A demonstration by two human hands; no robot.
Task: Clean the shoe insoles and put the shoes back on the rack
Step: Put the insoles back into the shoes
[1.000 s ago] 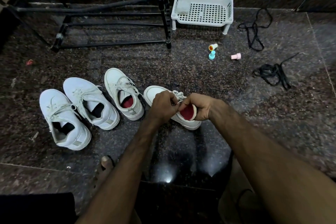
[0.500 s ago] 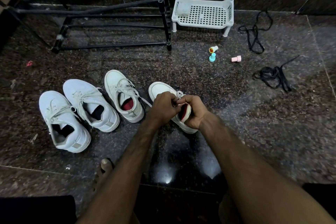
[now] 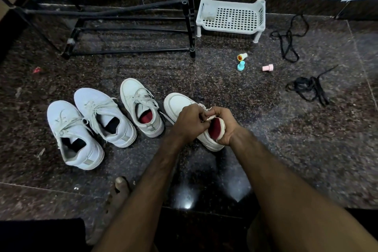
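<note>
While my left hand [image 3: 189, 124] and right hand [image 3: 225, 127] both clutch the rightmost shoe [image 3: 178, 102] around its red insole [image 3: 215, 129], I judge little done: the rack [image 3: 189, 16] holds no shoe yet.

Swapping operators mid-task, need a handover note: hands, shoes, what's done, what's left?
Left hand: grips the rightmost shoe at its laces.
Right hand: grips the same shoe's heel.
The red insole is inside that shoe.
Other three shoes stand on the floor to its left.
No shoe shows on the rack.
Done: nothing I can confirm.
Left: clean the insoles, then rack all four shoes.
</note>
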